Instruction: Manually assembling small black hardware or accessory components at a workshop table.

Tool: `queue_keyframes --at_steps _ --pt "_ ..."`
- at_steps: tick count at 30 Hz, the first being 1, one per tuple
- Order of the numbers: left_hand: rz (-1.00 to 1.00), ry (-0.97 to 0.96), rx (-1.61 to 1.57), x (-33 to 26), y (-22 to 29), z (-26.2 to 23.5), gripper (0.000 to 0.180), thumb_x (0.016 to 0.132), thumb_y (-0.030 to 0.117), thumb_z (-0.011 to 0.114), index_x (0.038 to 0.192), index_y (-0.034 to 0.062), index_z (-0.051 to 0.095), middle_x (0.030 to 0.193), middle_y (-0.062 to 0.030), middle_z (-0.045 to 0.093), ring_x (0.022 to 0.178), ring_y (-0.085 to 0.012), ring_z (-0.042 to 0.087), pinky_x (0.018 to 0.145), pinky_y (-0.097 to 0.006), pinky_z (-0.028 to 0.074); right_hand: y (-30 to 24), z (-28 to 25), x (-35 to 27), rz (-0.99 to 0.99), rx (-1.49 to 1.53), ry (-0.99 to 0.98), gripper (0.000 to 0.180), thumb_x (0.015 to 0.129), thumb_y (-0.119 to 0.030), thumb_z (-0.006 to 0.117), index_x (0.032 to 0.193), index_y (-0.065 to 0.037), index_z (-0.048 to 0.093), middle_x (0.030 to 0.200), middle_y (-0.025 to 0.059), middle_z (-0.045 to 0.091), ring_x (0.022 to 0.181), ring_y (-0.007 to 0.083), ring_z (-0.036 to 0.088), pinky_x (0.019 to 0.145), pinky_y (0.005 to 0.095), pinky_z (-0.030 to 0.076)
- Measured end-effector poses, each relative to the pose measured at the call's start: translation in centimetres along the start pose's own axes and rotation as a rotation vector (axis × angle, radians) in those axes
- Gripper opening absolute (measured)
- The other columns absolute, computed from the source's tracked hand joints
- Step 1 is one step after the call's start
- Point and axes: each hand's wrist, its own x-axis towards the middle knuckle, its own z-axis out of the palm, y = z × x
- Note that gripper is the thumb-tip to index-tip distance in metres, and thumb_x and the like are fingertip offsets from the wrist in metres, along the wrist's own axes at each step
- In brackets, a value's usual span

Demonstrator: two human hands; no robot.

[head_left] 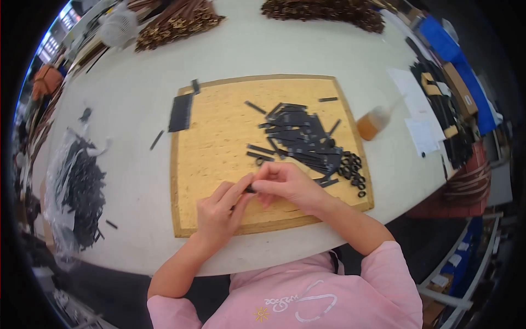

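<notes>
My left hand (218, 214) and my right hand (293, 187) meet over the near part of a yellow board (216, 148). Both are closed, fingertips pinched around a small black strip (250, 188), mostly hidden by the fingers. Just beyond them lies a loose heap of short flat black strips (298, 134). A single black ring (259, 162) rests near my right fingertips. Several more small black rings (350, 169) are clustered at the right side of the board, beside the heap.
On the left, a clear plastic bag (60, 181) spills many black strips. A black rectangular stack (181, 112) sits over the board's left edge. Right of the board stands a bottle of amber liquid (372, 123). Brown strap bundles (178, 24) lie at the far side, near a white fan (118, 27).
</notes>
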Motion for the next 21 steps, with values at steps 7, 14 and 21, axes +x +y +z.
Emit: queue_keyframes --at_steps 7,14,21 --pt "-0.010 -0.030 0.034 -0.5 0.3 -0.1 0.044 0.086 -0.005 0.072 0.129 0.0040 0.068 0.092 -0.0127 0.069 0.074 -0.0239 0.070 0.062 -0.034 0.054 0.0 0.2 0.0 -0.058 -0.212 -0.070 0.018 0.099 -0.017 0.069 0.102 0.000 0.066 0.093 0.0039 0.069 0.077 0.0095 0.066 0.063 0.0240 0.056" --pt "-0.092 -0.008 -0.062 -0.2 0.4 0.7 0.042 0.086 -0.007 0.071 0.127 0.0028 0.068 0.093 -0.0082 0.070 0.057 -0.0095 0.053 0.050 -0.024 0.040 0.1 0.2 -0.3 -0.105 -0.238 -0.003 0.017 0.099 -0.017 0.068 0.101 0.000 0.064 0.087 0.0020 0.066 0.076 0.0083 0.064 0.063 0.0244 0.055" --pt "-0.445 0.060 -0.372 0.0 -0.5 -0.8 0.028 0.092 0.001 0.069 0.121 0.0029 0.069 0.088 0.0022 0.064 0.052 0.0009 0.030 0.047 -0.019 0.023 -6.9 -5.1 -6.6 -0.552 -0.850 0.696 0.008 0.089 -0.004 0.075 0.089 -0.001 0.068 0.089 0.0034 0.065 0.086 0.0113 0.065 0.079 0.0266 0.051"
